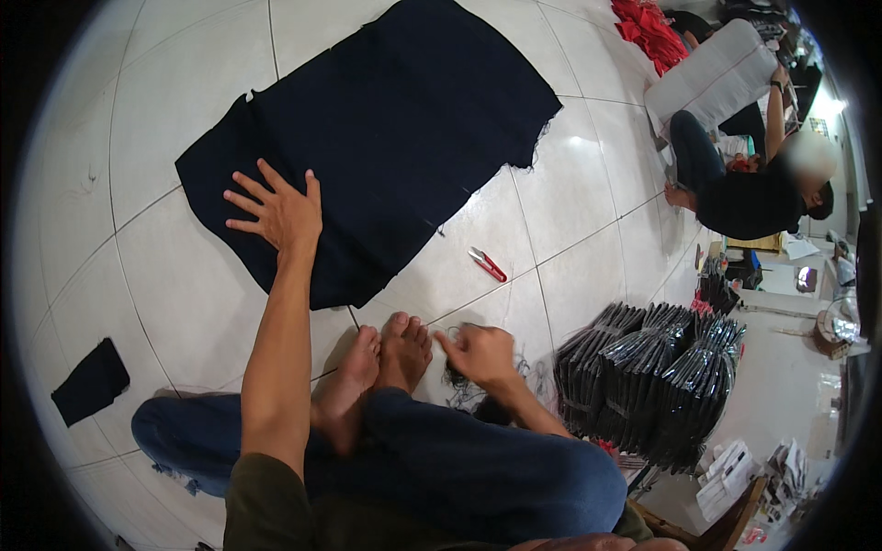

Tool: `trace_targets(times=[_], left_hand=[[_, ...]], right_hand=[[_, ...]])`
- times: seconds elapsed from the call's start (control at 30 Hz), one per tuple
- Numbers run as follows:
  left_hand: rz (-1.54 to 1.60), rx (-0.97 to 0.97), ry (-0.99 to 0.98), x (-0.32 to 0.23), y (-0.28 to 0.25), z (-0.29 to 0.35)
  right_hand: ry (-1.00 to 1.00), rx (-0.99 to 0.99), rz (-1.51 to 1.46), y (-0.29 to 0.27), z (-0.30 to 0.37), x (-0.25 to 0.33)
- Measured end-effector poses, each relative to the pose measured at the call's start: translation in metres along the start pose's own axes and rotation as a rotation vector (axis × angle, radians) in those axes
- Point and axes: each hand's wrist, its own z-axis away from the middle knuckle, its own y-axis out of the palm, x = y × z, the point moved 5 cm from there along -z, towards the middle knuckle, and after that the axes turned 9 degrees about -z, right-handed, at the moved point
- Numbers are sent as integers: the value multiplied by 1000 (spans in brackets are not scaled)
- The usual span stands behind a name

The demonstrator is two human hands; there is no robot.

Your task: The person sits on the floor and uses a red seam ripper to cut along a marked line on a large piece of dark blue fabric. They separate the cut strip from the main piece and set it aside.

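Observation:
A large dark navy piece of fabric [386,119] lies spread flat on the tiled floor, with frayed threads along its right edge. My left hand [280,209] rests flat on its near left part, fingers spread. Beside my bare feet, my right hand [482,355] is low over the floor with curled fingers, dark loose threads [454,375] showing at its fingers; the grip itself is partly hidden. A pair of red-handled thread snips [488,264] lies on the tiles between the fabric and my right hand.
Several stacks of black plastic-wrapped packets [648,372] stand at my right. A small dark fabric piece [92,381] lies far left. Another person [749,197] sits at the far right by a large white bundle [712,78], with red cloth [650,35] behind.

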Motion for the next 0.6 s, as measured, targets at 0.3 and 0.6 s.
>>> trace_targets(times=[0.3,0.6], left_hand=[[49,17,10,1,-2,3],[37,162,-109,2,-9,-5]], right_hand=[[291,741,-799,33,-3,15],[-62,79,100,36,-61,54]])
